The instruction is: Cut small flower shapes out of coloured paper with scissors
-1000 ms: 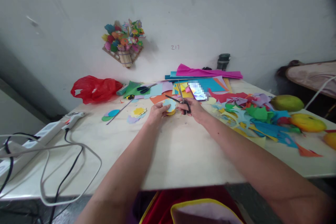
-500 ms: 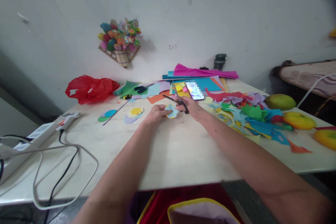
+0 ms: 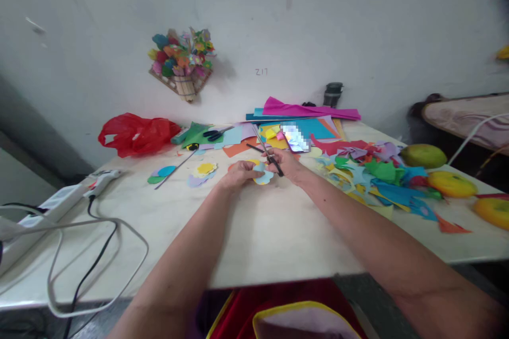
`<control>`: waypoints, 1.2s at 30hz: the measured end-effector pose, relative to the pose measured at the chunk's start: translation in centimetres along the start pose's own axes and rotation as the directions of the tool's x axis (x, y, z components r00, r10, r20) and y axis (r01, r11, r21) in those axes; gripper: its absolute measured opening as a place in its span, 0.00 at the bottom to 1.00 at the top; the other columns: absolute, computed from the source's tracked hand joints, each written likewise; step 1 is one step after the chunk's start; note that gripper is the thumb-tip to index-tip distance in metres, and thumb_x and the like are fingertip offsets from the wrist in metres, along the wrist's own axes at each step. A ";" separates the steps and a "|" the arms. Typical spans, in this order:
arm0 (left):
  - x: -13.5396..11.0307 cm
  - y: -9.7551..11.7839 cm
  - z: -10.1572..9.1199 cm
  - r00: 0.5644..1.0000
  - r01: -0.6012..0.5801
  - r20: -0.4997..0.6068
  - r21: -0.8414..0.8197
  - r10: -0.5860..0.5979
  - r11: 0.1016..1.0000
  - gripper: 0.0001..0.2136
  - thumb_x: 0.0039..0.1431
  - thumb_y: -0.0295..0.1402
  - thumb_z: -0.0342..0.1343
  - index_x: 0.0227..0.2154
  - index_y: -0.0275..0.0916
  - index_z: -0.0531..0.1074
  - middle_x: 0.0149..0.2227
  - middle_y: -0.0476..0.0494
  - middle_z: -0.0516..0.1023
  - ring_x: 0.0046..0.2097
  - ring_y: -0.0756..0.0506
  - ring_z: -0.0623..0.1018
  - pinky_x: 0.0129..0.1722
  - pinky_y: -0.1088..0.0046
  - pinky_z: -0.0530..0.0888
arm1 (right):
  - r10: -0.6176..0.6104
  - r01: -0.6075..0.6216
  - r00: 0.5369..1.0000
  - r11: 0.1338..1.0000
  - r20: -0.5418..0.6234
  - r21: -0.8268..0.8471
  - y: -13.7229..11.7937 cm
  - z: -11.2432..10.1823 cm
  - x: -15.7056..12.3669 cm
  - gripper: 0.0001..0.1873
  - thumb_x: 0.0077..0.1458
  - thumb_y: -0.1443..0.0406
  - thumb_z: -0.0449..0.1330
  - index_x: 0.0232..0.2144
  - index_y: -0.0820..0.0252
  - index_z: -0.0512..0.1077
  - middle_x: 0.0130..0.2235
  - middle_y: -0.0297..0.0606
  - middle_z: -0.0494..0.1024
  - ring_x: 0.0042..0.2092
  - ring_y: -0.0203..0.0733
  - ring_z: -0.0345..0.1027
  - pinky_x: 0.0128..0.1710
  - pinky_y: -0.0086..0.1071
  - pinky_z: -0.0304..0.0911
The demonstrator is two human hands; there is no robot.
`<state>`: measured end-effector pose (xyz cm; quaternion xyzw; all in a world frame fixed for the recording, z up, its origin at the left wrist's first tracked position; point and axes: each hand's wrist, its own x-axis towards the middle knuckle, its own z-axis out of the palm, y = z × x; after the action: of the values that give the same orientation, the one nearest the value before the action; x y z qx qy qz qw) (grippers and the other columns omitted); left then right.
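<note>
Between the thumb and fingers of my left hand (image 3: 240, 175) is a light blue paper flower (image 3: 263, 175) with rounded petals, with a bit of yellow showing behind it. My right hand (image 3: 291, 166) is closed round the dark handles of a pair of scissors (image 3: 274, 164), whose blades point up and away to the left. The blades stand just beyond the flower and appear apart from it. Left of my hands lie a yellow flower cutout (image 3: 205, 170) on lilac paper and some green and blue paper rounds (image 3: 166, 171).
Coloured paper sheets, a phone (image 3: 295, 137) and second scissors (image 3: 215, 135) lie at the back. Paper scraps (image 3: 382, 169) and several mangoes (image 3: 452, 184) cover the right side. A red plastic bag (image 3: 137, 135), power strip (image 3: 59, 206) and loose cables are on the left.
The blue flower has turned in my left hand and sits slightly lower and to the right. The scissors have tilted a little more to the left.
</note>
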<state>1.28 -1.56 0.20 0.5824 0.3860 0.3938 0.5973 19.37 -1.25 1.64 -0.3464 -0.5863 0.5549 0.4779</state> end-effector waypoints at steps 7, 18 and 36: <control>0.2 0.0 -0.2 1.000 -0.008 -0.010 -0.067 0.007 0.998 0.14 0.33 0.35 0.72 0.21 0.33 0.75 0.24 0.45 0.77 0.25 0.50 0.75 0.28 0.75 0.68 | -0.007 0.008 0.990 1.000 -0.144 0.007 0.4 1.1 -0.1 0.21 0.29 0.69 0.65 0.33 0.58 0.70 0.21 0.24 0.69 0.25 0.33 0.61 0.26 0.28 0.57; 0.6 -0.6 -0.3 0.993 -0.048 -0.110 -0.101 0.037 0.994 0.15 0.32 0.35 0.72 0.21 0.33 0.74 0.23 0.44 0.77 0.27 0.48 0.77 0.32 0.72 0.72 | -0.017 0.025 0.958 0.999 -0.286 0.026 0.2 2.2 -0.2 0.24 0.27 0.63 0.67 0.34 0.58 0.68 0.21 0.23 0.68 0.25 0.32 0.60 0.26 0.28 0.54; 0.5 -0.4 1.3 0.988 -0.073 -0.154 -0.269 0.032 0.960 0.16 0.30 0.34 0.74 0.23 0.35 0.75 0.25 0.47 0.78 0.28 0.47 0.78 0.36 0.69 0.75 | -0.075 0.104 0.918 0.993 -0.388 0.054 0.6 2.2 0.3 0.25 0.25 0.60 0.69 0.31 0.56 0.68 0.22 0.23 0.69 0.26 0.34 0.63 0.27 0.29 0.58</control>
<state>2.72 -1.60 -0.19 0.4734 0.3554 0.5015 0.6310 17.13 -1.61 1.27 -0.4038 -0.4753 0.4745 0.6212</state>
